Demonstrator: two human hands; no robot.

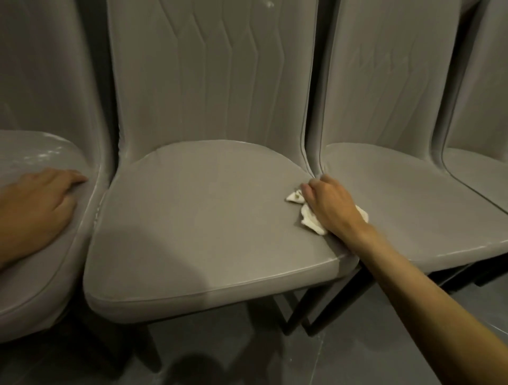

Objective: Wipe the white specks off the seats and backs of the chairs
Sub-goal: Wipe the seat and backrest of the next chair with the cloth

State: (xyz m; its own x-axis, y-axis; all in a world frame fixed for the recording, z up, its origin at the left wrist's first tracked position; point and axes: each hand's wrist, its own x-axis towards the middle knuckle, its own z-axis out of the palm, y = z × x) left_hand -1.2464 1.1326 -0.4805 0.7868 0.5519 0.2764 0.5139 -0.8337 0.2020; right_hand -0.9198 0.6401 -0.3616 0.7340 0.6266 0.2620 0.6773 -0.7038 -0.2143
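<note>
Several grey padded chairs stand side by side. The middle chair's seat (209, 217) lies straight ahead, its stitched back (214, 82) rising behind it. My right hand (330, 206) holds a crumpled white tissue (309, 222) with curled fingers and presses it on the seat's right edge, by the crease where seat meets back. My left hand (35, 203) rests flat with straight fingers on the left chair's seat (33, 274). White specks (49, 154) show on that left seat near its back. A small white mark (270, 3) sits at the top of the middle back.
The right chair's seat (412, 206) touches the middle one, and a further chair (478, 176) stands at the far right. Black chair legs (299, 316) reach down to a dark grey floor (357, 351) in front.
</note>
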